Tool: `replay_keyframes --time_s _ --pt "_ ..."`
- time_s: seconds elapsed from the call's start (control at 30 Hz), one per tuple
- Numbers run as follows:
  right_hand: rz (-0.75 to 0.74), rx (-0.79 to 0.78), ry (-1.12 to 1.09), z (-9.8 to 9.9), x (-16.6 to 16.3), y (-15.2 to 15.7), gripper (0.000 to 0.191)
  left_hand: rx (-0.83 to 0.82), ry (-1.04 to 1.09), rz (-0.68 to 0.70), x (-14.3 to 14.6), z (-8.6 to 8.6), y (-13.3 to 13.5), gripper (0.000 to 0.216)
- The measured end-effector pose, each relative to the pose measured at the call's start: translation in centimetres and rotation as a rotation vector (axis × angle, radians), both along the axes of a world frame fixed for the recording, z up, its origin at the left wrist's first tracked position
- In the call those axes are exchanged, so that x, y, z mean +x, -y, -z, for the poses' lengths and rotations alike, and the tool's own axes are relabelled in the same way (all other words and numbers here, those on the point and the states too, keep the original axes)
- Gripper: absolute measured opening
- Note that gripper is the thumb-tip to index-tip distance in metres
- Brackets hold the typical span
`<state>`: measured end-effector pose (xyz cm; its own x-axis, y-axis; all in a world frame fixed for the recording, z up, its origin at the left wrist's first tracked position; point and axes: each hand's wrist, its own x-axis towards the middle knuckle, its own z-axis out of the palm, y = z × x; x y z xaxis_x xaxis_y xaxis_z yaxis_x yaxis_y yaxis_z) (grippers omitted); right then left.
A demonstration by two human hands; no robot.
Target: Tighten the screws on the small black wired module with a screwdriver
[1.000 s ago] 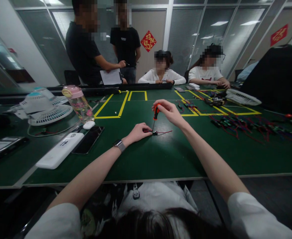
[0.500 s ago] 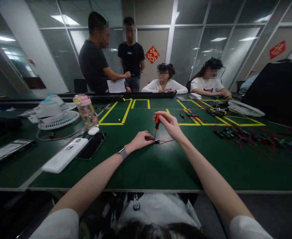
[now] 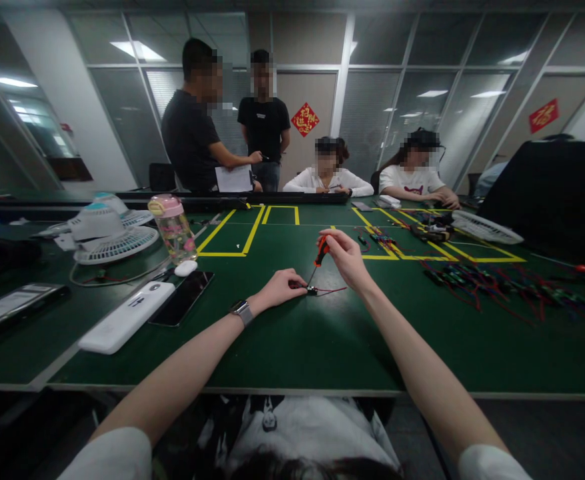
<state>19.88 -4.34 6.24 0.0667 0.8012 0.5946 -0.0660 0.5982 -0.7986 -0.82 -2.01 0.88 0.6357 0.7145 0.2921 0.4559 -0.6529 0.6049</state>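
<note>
My right hand (image 3: 348, 259) is closed round the orange-and-black handle of a small screwdriver (image 3: 320, 253), held tilted with its tip down on a small black part (image 3: 311, 290) on the green table (image 3: 322, 340). My left hand (image 3: 278, 288), a watch on its wrist, pinches that part and pins it to the table. Thin red wires (image 3: 331, 291) trail to the right from the part.
At left lie a black phone (image 3: 181, 297), a white power bank (image 3: 125, 317), a pink-capped bottle (image 3: 173, 228) and white fans (image 3: 108, 231). A heap of red-wired parts (image 3: 477, 279) lies at right. Two people sit and two stand beyond the far edge.
The view has tilted up a little. My hands stay on the part; the screwdriver leans slightly more to the right than before.
</note>
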Motion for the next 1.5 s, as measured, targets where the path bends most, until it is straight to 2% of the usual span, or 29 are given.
replay_keyframes --time_s 0.27,0.47,0.8,0.9,1.1,1.23,1.37,1.5 --pt "0.019 -0.043 -0.038 0.11 0.09 -0.29 0.034 0.006 -0.015 -0.002 0.07 0.09 -0.18 0.019" --pt "0.006 -0.030 0.017 -0.36 -0.09 0.32 0.038 -0.024 0.012 0.004 0.09 -0.16 0.15 0.022" --pt "-0.061 -0.023 -0.016 -0.20 -0.05 0.23 0.041 0.006 0.002 0.006 0.17 -0.02 -0.13 0.018" --pt "-0.032 -0.024 -0.008 -0.10 -0.01 0.16 0.042 0.000 -0.003 0.003 0.18 -0.06 -0.11 0.018" --pt "0.059 0.004 0.003 -0.11 -0.20 0.37 0.031 0.005 -0.013 0.008 0.04 0.33 -0.47 0.023" --pt "-0.003 -0.005 -0.021 -0.11 -0.13 0.48 0.030 0.009 -0.023 0.011 0.04 0.40 -0.53 0.021" --pt "-0.053 -0.009 -0.042 -0.19 0.11 0.51 0.042 0.008 -0.024 0.006 0.10 0.11 -0.28 0.018" --pt "-0.042 0.018 -0.020 -0.14 0.30 0.37 0.033 0.005 -0.023 0.003 0.07 0.08 -0.23 0.019"
